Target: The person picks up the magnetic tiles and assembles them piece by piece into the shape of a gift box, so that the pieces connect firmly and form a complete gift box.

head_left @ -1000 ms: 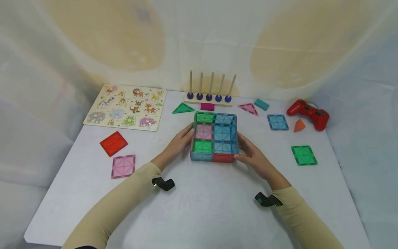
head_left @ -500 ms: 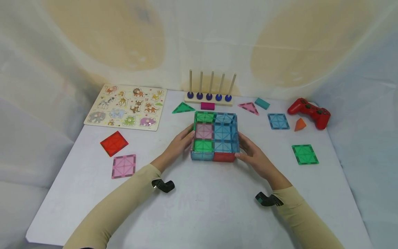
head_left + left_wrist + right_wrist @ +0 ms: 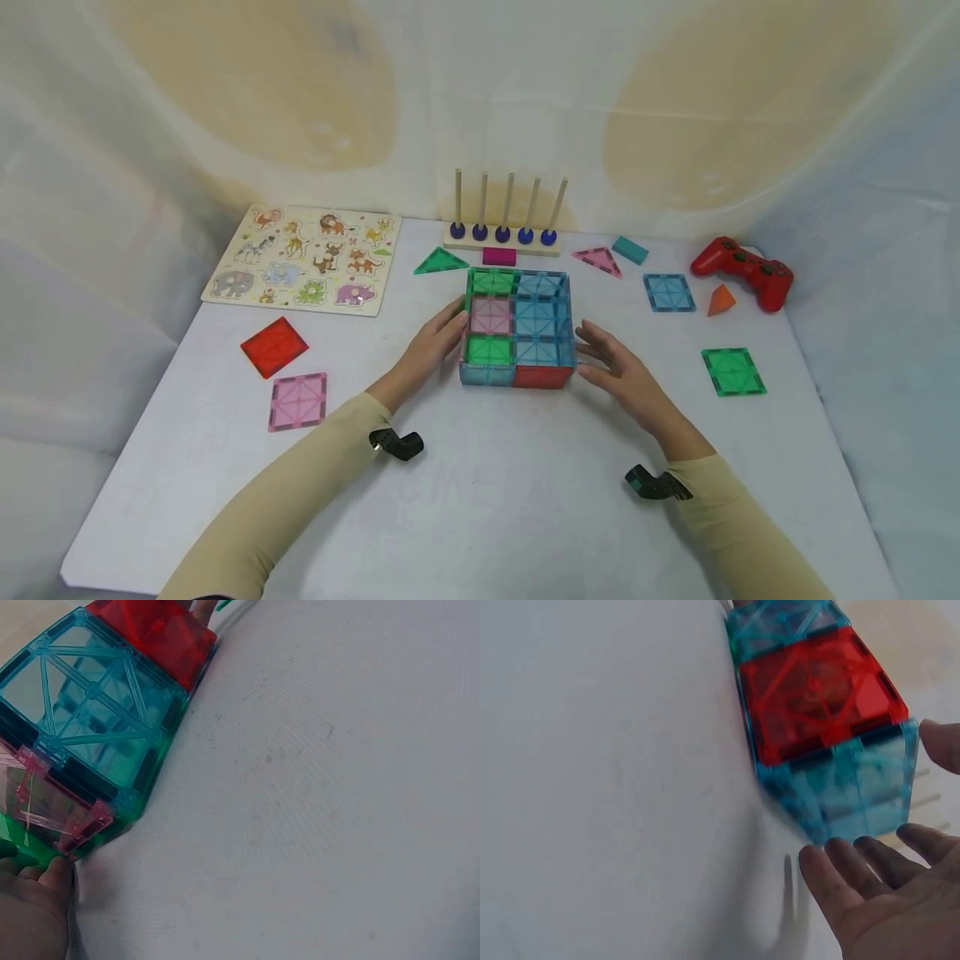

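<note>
An open-topped box built of magnetic tiles (image 3: 491,317) stands mid-table, with green, pink and blue squares as its floor. Its near wall shows a blue tile and a red tile (image 3: 821,690). My left hand (image 3: 431,348) lies along the left wall, fingertips at the green and pink tiles; part of its fingers is hidden behind the box in the head view. To the right, my right hand (image 3: 618,375) is held just off the blue wall, fingers spread and loosely extended with nothing between them.
Left lie an animal puzzle board (image 3: 303,260), a red tile (image 3: 274,347) and a pink tile (image 3: 297,402). Behind stands a peg rack (image 3: 502,239) with blue beads. On the right are a blue tile (image 3: 670,293), a green tile (image 3: 733,372) and a red game controller (image 3: 742,271).
My right hand has come away from the box's right wall and moved slightly right, its fingers loosening. The left hand and the box stay almost where they were.
</note>
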The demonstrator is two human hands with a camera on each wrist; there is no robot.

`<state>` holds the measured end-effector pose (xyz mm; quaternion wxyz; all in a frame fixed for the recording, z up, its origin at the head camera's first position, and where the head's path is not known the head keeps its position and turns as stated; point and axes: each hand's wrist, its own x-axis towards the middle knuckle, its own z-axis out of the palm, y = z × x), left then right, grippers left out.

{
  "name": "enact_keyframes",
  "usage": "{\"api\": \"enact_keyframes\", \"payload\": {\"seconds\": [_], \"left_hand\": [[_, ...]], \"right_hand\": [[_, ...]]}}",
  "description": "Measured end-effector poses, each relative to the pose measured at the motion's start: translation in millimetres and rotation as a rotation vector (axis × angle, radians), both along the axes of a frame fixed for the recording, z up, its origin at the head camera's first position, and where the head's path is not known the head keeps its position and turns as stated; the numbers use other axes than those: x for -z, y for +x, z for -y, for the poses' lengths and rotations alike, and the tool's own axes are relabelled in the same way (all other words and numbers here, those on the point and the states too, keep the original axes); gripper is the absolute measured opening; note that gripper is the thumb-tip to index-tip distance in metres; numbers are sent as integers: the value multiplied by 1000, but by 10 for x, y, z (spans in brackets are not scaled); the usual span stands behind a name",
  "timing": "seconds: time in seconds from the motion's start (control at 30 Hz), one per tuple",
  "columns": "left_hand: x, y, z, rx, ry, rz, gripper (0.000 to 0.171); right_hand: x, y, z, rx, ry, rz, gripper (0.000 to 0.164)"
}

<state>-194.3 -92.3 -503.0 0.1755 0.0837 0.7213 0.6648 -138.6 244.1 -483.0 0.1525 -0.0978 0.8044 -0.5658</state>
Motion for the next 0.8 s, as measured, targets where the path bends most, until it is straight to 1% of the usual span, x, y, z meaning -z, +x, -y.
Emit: {"api": "enact_keyframes", "payload": {"seconds": [0.23, 0.37, 0.47, 0.57, 0.67, 0.8], "left_hand": [[17, -13, 11, 1, 11, 13, 67], [-7, -21, -1, -8, 4, 8, 67], [-2, -50, -12, -16, -1, -11, 66], [5, -91, -18, -24, 2, -35, 63], [-13, -134, -21, -41, -34, -73, 60], [-54, -209, -31, -72, -90, -108, 59]], "right_hand": [[-13, 65, -316, 133, 198, -42, 69], [-21, 101, -546, 213, 313, -67, 71], [-39, 131, -720, 264, 382, -68, 73], [-73, 158, -875, 312, 425, -41, 76], [-97, 176, -1024, 355, 497, -20, 78], [-83, 181, -1218, 397, 645, -53, 77]]}}
